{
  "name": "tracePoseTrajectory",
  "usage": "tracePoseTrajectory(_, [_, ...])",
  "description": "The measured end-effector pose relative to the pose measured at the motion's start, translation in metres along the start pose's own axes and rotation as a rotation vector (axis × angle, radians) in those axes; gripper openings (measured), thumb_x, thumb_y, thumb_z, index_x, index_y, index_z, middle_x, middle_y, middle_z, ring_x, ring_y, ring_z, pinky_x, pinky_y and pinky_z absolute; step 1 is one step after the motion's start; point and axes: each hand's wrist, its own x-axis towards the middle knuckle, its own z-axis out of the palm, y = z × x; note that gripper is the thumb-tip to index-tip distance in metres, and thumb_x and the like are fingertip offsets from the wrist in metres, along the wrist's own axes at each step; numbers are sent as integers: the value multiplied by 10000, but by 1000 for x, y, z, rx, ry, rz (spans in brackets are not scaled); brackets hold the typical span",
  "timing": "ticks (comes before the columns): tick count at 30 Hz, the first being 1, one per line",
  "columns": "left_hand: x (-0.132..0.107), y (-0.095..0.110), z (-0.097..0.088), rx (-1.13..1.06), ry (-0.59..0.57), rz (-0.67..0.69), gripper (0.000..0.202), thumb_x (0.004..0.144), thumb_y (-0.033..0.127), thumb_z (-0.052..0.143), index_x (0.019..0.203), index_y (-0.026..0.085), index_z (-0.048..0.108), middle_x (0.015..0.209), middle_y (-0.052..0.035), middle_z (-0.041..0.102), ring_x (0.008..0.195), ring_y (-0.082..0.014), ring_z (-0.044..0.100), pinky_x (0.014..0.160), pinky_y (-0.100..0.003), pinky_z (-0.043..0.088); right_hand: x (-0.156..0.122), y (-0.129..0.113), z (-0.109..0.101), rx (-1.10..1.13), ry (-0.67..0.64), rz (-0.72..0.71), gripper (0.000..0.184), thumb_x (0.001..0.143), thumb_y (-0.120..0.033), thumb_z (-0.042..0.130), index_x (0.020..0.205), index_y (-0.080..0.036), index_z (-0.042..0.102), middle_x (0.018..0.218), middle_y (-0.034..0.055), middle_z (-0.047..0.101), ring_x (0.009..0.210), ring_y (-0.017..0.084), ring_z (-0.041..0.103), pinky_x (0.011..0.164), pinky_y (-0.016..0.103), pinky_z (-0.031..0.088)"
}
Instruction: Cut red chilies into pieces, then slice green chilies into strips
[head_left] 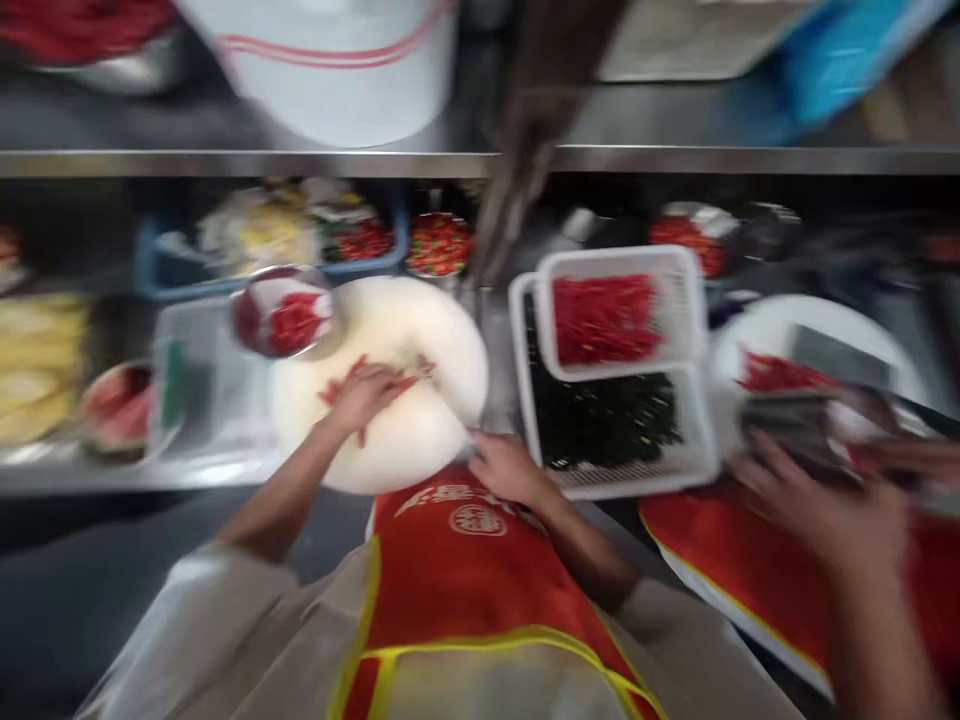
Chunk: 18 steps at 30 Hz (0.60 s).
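Observation:
My left hand point(367, 395) is closed over red pepper pieces point(341, 383) on a round white cutting board point(382, 460); some pieces stick out around its fingers. At the board's right edge, my right hand point(501, 465) grips a kitchen knife point(450, 408). Its pale, blurred blade points away from me across the board, and its tip is near a few small red-brown bits point(426, 366). Behind my left hand a metal bowl point(247, 318) with red pieces inside stands at the board's edge.
Right of the board, a white basket point(553, 358) of red strips rests on a larger basket point(529, 440) of dark green pieces. A co-worker's hands point(832, 510) hold a broad blade over another white board point(757, 320). A metal shelf edge point(300, 163) crosses above; a clear tub point(217, 400) stands left.

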Motion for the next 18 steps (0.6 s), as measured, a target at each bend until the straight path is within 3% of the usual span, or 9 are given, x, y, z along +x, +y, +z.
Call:
tracePoseTrajectory(2, [5,-6,1,43,-2,-30,285,903,422,500,945,212,689,1043,-61,677,1031,-227,591,979,-384,428,3,1,-2,33,32,29,300,876,-304,487,1126,-237,638,1090,47,739,985,202,670,802,254,431])
tracePoseTrajectory(8, [17,-17,2,123,-53,-37,337,871,475,470,908,212,676,1025,-63,692,1014,-257,621,948,-393,463,5,6,0,16,125,-28,302,887,-340,432,1092,-243,632,1033,71,741,921,245,697,704,300,468])
tracePoseTrajectory(18, [13,-23,4,164,-17,-109,309,833,479,518,930,226,665,1060,-63,671,1036,-260,613,1019,-435,418,3,4,-5,41,109,-34,333,837,-340,454,1093,-242,642,1018,90,740,830,264,710,584,311,473])
